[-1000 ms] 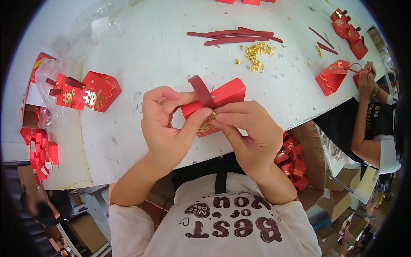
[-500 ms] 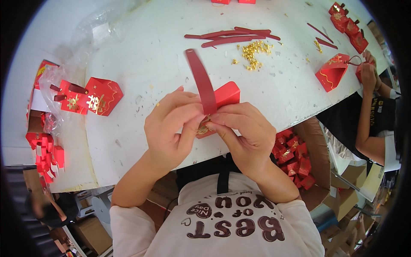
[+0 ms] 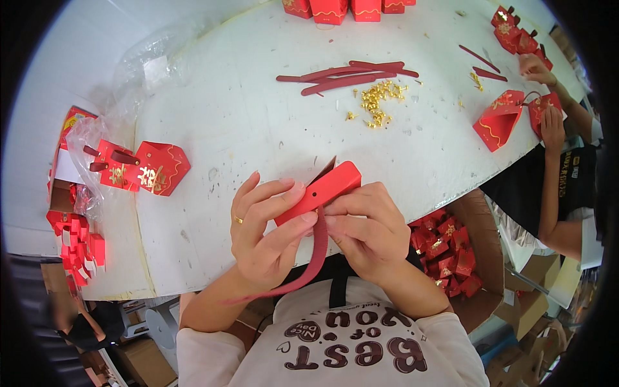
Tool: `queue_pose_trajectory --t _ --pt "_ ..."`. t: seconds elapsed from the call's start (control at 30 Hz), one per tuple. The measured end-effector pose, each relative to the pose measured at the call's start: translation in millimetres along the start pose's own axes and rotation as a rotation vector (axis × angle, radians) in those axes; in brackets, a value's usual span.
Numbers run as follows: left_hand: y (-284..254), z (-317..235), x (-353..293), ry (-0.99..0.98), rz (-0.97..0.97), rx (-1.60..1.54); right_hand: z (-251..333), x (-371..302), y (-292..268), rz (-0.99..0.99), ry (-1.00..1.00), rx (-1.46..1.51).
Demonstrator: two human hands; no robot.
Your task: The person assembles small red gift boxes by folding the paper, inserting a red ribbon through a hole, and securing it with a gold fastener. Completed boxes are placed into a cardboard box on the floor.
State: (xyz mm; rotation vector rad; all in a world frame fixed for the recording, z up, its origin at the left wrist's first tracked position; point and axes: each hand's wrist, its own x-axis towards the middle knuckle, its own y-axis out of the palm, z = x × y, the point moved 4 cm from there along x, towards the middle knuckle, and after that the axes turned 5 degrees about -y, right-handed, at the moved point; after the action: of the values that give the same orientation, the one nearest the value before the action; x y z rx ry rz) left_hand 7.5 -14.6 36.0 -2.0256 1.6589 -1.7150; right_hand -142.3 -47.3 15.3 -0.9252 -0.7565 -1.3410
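Observation:
A small red gift box (image 3: 330,187) with a dark hole in its upward face is held between my two hands over the near part of the table. My left hand (image 3: 261,229) grips the box's left end, thumb near the hole, a ring on one finger. Fingers of my right hand (image 3: 367,226) pinch its near right side, where a dark red strap (image 3: 315,251) meets the box. The strap hangs down and curls left across my left forearm. Whether a fastener sits under my fingertips is hidden.
Dark red straps (image 3: 348,76) and a heap of gold fasteners (image 3: 377,102) lie ahead. Finished red boxes (image 3: 161,169) stand at left, more (image 3: 330,11) at the far edge. A carton (image 3: 480,238) of red boxes sits below right. A co-worker's hands (image 3: 551,126) handle a box at right.
The box has been turned over in my hands, bringing a holed face up. The strap, upright before, now hangs toward me. My view has shifted, showing more far boxes.

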Motion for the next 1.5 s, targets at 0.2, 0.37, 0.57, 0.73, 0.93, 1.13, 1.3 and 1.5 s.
queue_pose_trajectory --t 0.2,0.37,0.57,0.73,0.93,1.13,1.3,1.5 --pt "0 -1 0 0.011 -0.006 0.007 1 1 -3 0.011 -0.040 -0.011" --pt "1 -2 1 0.000 -0.014 -0.014 0 2 -5 0.019 -0.036 0.000" --pt "0 1 2 -0.024 -0.001 -0.082 3 4 -7 0.077 -0.028 -0.003" --pt "-3 -1 8 0.114 0.076 0.043 4 7 -9 0.127 -0.015 -0.035" --pt "-1 0 16 0.151 0.200 -0.015 9 12 -10 0.148 0.041 -0.066" --pt "-9 6 27 -0.105 0.431 -0.381 15 12 -11 0.223 -0.023 -0.040" --pt "-12 13 33 -0.148 0.569 -0.445 9 10 -10 0.185 0.002 0.041" --pt "-12 4 37 -0.173 0.545 -0.418 10 11 -7 0.214 -0.022 0.014"
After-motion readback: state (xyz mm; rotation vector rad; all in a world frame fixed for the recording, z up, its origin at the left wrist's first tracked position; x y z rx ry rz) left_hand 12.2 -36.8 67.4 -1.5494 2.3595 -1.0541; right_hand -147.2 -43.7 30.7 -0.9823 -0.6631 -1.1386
